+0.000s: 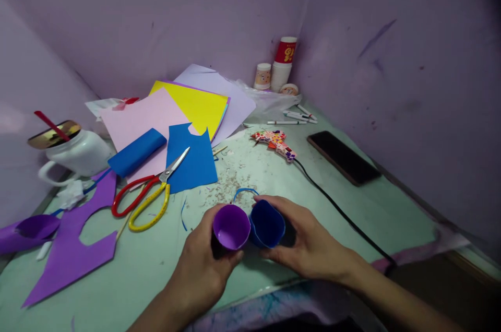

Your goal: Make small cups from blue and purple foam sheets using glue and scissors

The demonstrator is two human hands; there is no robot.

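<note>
My left hand point(205, 256) wraps round a purple foam-sheet tube point(231, 227), its round open end facing up toward me. Right beside it, my right hand point(305, 238) grips a blue foam-sheet tube point(268, 223) whose rim is bent out of round. The two rims are side by side and seem to touch. Behind the tubes a thin blue foam strip point(246, 190) lies curled on the table. Scissors with one red and one yellow handle point(151, 204) rest open to the left, their blades over a cut blue sheet point(191, 159).
Purple foam offcuts point(74, 248), a blue roll point(138, 153) and a white mug point(80, 152) occupy the left side. Coloured sheets point(188, 107) lie at the back. A patterned glue gun point(274, 143) trails a black cord point(344, 212) near a phone point(343, 157). Paper cups point(281, 76) stand in the corner.
</note>
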